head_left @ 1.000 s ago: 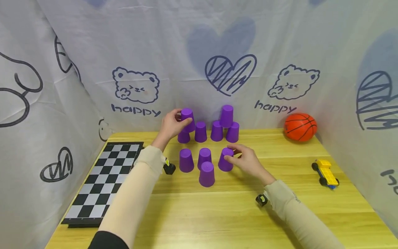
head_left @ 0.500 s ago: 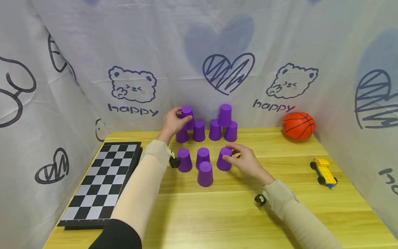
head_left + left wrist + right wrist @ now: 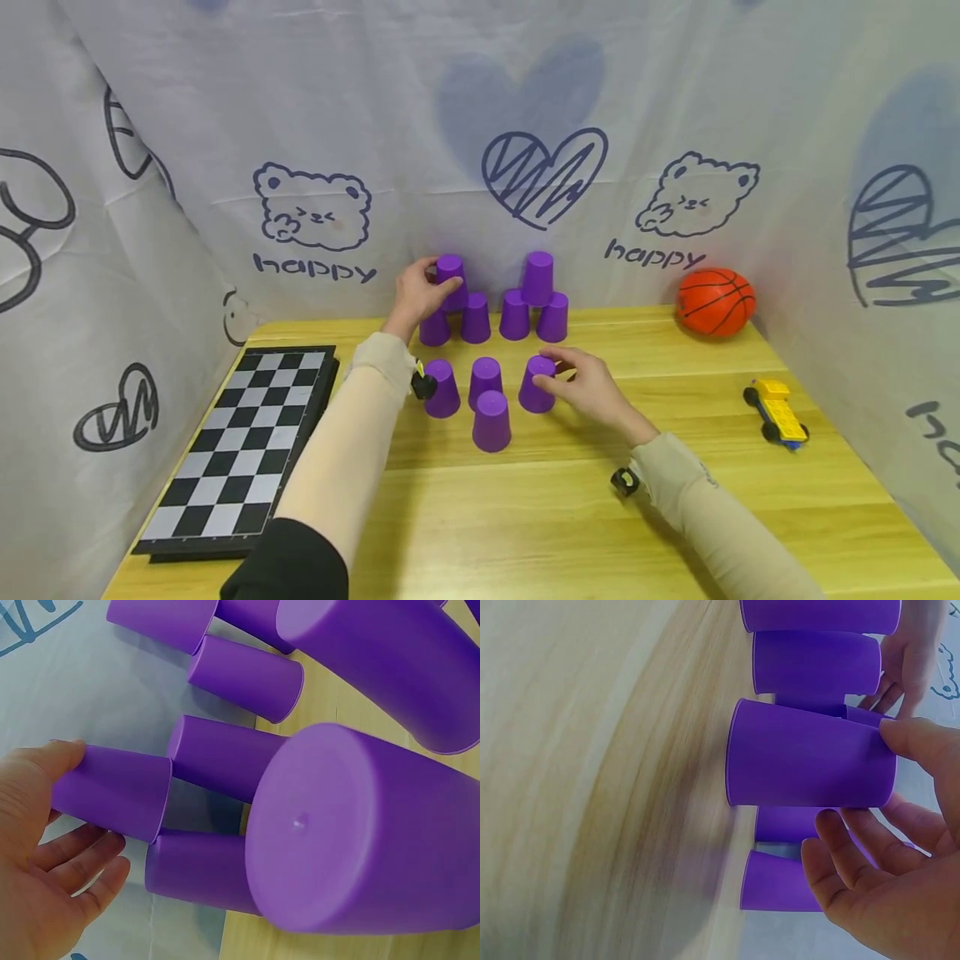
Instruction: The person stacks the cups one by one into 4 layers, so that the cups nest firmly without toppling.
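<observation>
At the back left, my left hand [image 3: 422,293] grips an upside-down purple cup [image 3: 112,791] between thumb and fingers. That cup rests on the bases of two upside-down cups, a left one [image 3: 434,328] and a right one [image 3: 476,319], bridging the gap between them. My right hand [image 3: 592,387] holds another purple cup [image 3: 810,757] by its upper part, thumb on one side and fingers on the other. This cup stands mouth down on the table. To its left are a middle cup [image 3: 485,379], a left cup [image 3: 442,390] and a nearer cup [image 3: 491,422].
At the back, one cup [image 3: 537,279] tops two more cups [image 3: 514,316]. A checkered board [image 3: 240,450] lies on the left of the wooden table [image 3: 480,525]. On the right are an orange basketball [image 3: 716,302] and a yellow toy car [image 3: 777,412]. Cloth hangs behind.
My left hand has shifted its cup slightly right, over the gap between the two cups below. The right hand keeps its hold on its cup. The head view has turned slightly.
</observation>
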